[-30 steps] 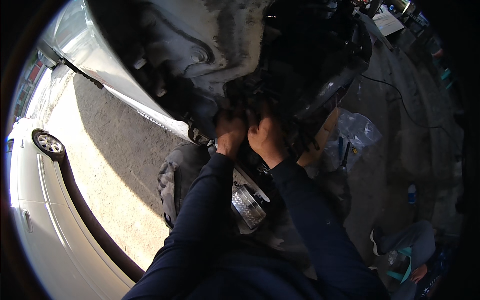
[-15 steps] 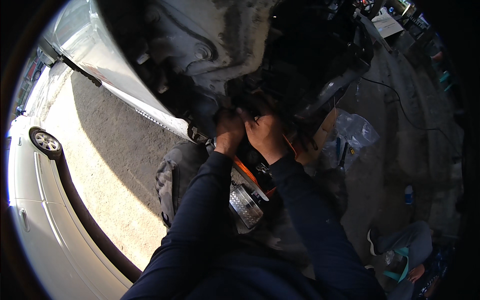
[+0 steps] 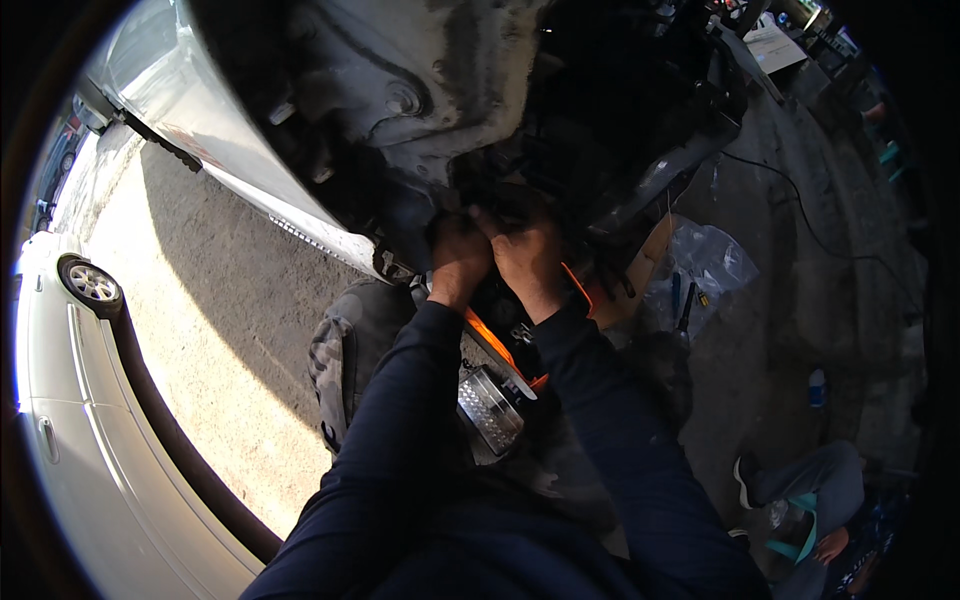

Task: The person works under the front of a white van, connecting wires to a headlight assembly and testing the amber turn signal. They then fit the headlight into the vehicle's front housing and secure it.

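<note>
Both hands are at work in the deep shadow of the vehicle's dark assembly (image 3: 500, 190), located at far centre, just beyond the knuckles. The left hand (image 3: 460, 258) is back-up with its fingers curled in toward that assembly; its fingertips are hidden. The right hand (image 3: 528, 258) lies just beside it on the right, fingers bent forward into the dark, thumb extended left toward the left hand. Whether either hand pinches a part or merely touches one cannot be told.

Far of the hands is a grey metal panel (image 3: 465, 90) with a raised round boss. To its left stands a white body panel (image 3: 235, 130). Between the forearms, nearer, runs an orange edging (image 3: 490, 335); beside its near end rests a dimpled metal piece (image 3: 492, 412). Camouflage fabric (image 3: 335, 345) is noted left of the left forearm.

To the right of the hands, a cardboard piece (image 3: 650, 262) adjoins a clear plastic bag (image 3: 722, 250), with a dark-handled tool (image 3: 685, 318) at the bag's near side. A seated person's leg (image 3: 815, 480) is at near right. A light-coloured car (image 3: 95, 400) stands at far left on sunlit ground.
</note>
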A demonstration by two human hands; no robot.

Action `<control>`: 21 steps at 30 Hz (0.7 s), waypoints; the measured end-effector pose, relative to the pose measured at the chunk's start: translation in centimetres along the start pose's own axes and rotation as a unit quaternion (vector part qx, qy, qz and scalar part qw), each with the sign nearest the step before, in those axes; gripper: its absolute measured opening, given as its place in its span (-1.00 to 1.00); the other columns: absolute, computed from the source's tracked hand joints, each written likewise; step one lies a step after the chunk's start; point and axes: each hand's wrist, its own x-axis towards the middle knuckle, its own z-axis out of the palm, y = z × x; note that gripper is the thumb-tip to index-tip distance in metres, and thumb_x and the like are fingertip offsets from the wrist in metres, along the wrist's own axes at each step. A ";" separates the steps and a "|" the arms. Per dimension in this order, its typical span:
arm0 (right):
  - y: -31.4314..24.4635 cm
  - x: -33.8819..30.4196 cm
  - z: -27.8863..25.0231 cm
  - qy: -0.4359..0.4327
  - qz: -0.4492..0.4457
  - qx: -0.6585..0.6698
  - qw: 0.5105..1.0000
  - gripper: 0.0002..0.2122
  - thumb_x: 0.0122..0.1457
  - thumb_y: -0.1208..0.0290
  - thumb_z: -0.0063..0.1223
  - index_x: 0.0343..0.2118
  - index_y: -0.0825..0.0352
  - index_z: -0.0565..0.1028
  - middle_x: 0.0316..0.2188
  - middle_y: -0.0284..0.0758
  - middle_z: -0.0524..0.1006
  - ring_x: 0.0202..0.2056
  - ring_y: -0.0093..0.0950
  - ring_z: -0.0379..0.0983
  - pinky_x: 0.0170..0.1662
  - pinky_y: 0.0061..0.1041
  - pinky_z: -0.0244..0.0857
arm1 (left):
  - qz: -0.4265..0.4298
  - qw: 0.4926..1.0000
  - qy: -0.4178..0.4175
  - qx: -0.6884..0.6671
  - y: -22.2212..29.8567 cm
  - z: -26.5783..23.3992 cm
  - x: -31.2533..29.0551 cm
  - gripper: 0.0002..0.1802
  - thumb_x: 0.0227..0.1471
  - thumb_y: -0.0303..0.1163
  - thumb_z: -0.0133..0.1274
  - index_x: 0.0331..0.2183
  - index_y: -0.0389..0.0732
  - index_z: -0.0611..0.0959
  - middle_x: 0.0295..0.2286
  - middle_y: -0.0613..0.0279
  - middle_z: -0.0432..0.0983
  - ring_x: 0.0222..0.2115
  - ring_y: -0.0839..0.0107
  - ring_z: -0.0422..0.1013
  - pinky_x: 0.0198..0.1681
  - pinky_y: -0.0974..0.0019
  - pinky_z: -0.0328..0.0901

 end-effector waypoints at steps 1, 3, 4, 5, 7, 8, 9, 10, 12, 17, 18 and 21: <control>0.4 0.3 0.0 -0.013 0.002 0.024 1.000 -0.82 0.15 0.52 0.17 -0.18 0.38 0.58 -0.28 -0.23 0.60 -0.22 -0.30 0.55 -0.09 -0.41 0.39 | 0.005 1.000 -0.005 0.021 0.2 0.0 0.1 -0.65 0.13 -0.31 -0.09 -0.46 -0.39 0.63 -0.46 -0.22 0.57 -0.39 -0.15 0.52 -0.27 -0.03 0.40; 1.2 0.7 0.2 0.010 -0.026 0.028 0.999 -0.88 0.17 0.51 0.15 -0.25 0.40 0.57 -0.33 -0.23 0.60 -0.24 -0.29 0.55 -0.12 -0.43 0.39 | -0.022 1.000 0.003 0.019 0.3 0.2 0.2 -0.65 0.13 -0.32 -0.11 -0.45 -0.40 0.63 -0.45 -0.21 0.57 -0.39 -0.15 0.52 -0.27 -0.04 0.40; 1.5 0.7 0.6 0.021 -0.034 0.037 0.999 -0.89 0.18 0.50 0.15 -0.29 0.41 0.57 -0.35 -0.23 0.60 -0.25 -0.29 0.55 -0.13 -0.44 0.39 | -0.033 0.999 0.011 0.032 0.2 0.2 0.2 -0.65 0.14 -0.32 -0.11 -0.45 -0.40 0.63 -0.45 -0.21 0.57 -0.39 -0.15 0.52 -0.27 -0.04 0.40; 1.7 0.5 0.4 0.001 -0.039 0.004 0.999 -0.89 0.21 0.49 0.09 -0.27 0.40 0.57 -0.34 -0.23 0.59 -0.25 -0.29 0.56 -0.14 -0.44 0.39 | 0.127 0.959 -0.015 0.255 -0.2 -0.1 0.3 -0.69 0.10 -0.31 -0.05 -0.46 -0.35 0.65 -0.44 -0.18 0.59 -0.37 -0.11 0.53 -0.25 -0.02 0.39; 2.1 0.2 1.2 0.011 0.000 0.028 1.000 -0.87 0.21 0.50 0.08 -0.22 0.38 0.57 -0.31 -0.22 0.60 -0.24 -0.27 0.56 -0.13 -0.43 0.39 | 0.063 0.987 -0.001 0.150 -0.7 0.1 0.3 -0.79 0.01 -0.36 0.00 -0.45 -0.25 0.67 -0.44 -0.12 0.58 -0.38 -0.06 0.51 -0.21 0.02 0.35; 2.3 0.1 1.3 0.019 0.023 0.037 0.999 -0.85 0.21 0.50 0.07 -0.20 0.37 0.58 -0.29 -0.22 0.60 -0.23 -0.27 0.56 -0.13 -0.43 0.39 | -0.014 1.000 0.007 0.020 -0.9 0.3 0.1 -0.81 -0.01 -0.37 0.01 -0.43 -0.22 0.68 -0.44 -0.11 0.57 -0.39 -0.06 0.49 -0.20 0.03 0.34; 2.6 0.1 1.6 0.012 0.018 0.052 0.998 -0.80 0.20 0.49 0.08 -0.13 0.35 0.57 -0.26 -0.19 0.60 -0.21 -0.24 0.56 -0.10 -0.40 0.39 | 0.052 0.993 0.014 0.110 -1.2 0.2 0.0 -0.80 -0.01 -0.38 0.00 -0.42 -0.24 0.68 -0.44 -0.12 0.57 -0.39 -0.09 0.48 -0.20 0.01 0.34; 2.8 0.3 1.9 0.020 -0.018 0.014 1.000 -0.80 0.19 0.47 0.09 -0.13 0.36 0.57 -0.26 -0.17 0.60 -0.20 -0.23 0.55 -0.10 -0.40 0.39 | 0.139 0.972 0.026 0.186 -1.6 0.1 0.0 -0.80 -0.01 -0.38 0.00 -0.41 -0.26 0.68 -0.43 -0.13 0.56 -0.40 -0.11 0.47 -0.21 0.00 0.34; 3.3 0.9 2.6 0.019 -0.063 -0.063 0.996 -0.75 0.16 0.37 0.13 -0.12 0.35 0.57 -0.21 -0.13 0.59 -0.13 -0.18 0.52 -0.06 -0.36 0.38 | 0.221 0.943 0.045 0.245 -1.8 0.2 0.1 -0.78 -0.02 -0.39 0.00 -0.40 -0.30 0.67 -0.43 -0.15 0.56 -0.41 -0.14 0.46 -0.22 -0.01 0.35; 4.4 2.2 3.3 -0.017 0.193 0.000 0.981 -0.56 0.13 0.12 0.17 -0.06 0.37 0.54 -0.08 -0.07 0.57 -0.01 -0.17 0.48 0.06 -0.31 0.31 | 0.096 0.983 -0.012 0.157 -0.8 0.3 0.1 -0.72 0.08 -0.39 -0.05 -0.36 -0.45 0.62 -0.39 -0.30 0.54 -0.34 -0.21 0.47 -0.22 -0.06 0.35; 4.6 2.0 2.7 -0.035 0.193 -0.023 0.980 -0.53 0.12 0.09 0.17 -0.04 0.39 0.52 -0.08 -0.06 0.57 -0.01 -0.20 0.48 0.07 -0.32 0.30 | 0.131 0.956 -0.036 0.261 -0.6 0.0 0.1 -0.70 0.12 -0.38 -0.07 -0.35 -0.46 0.61 -0.38 -0.32 0.53 -0.31 -0.22 0.47 -0.21 -0.07 0.34; 4.4 1.8 1.5 -0.078 0.151 0.038 0.985 -0.60 0.21 0.12 0.12 -0.06 0.36 0.54 -0.03 -0.07 0.55 -0.01 -0.23 0.49 0.01 -0.30 0.31 | -0.059 0.994 0.032 -0.082 0.8 0.2 -0.4 -0.64 0.20 -0.30 -0.09 -0.30 -0.45 0.62 -0.29 -0.31 0.56 -0.23 -0.24 0.47 -0.18 -0.03 0.31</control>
